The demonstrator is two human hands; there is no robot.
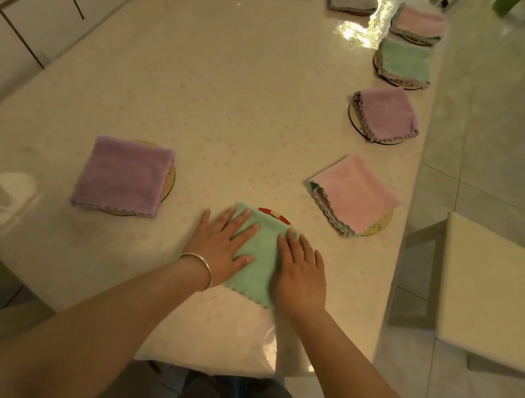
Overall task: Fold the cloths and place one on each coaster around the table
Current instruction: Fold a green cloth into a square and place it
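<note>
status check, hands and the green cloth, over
Left hand and right hand flat, pressing green cloth. Cloth folded, partly over red-edged coaster. Nothing in the way.

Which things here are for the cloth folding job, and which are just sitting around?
For the job:
- green cloth under the left hand and right hand
- its coaster
- purple cloth
- pink cloth
- the other folded cloths farther along the table

Just sitting around:
- white stool
- bracelet
</note>
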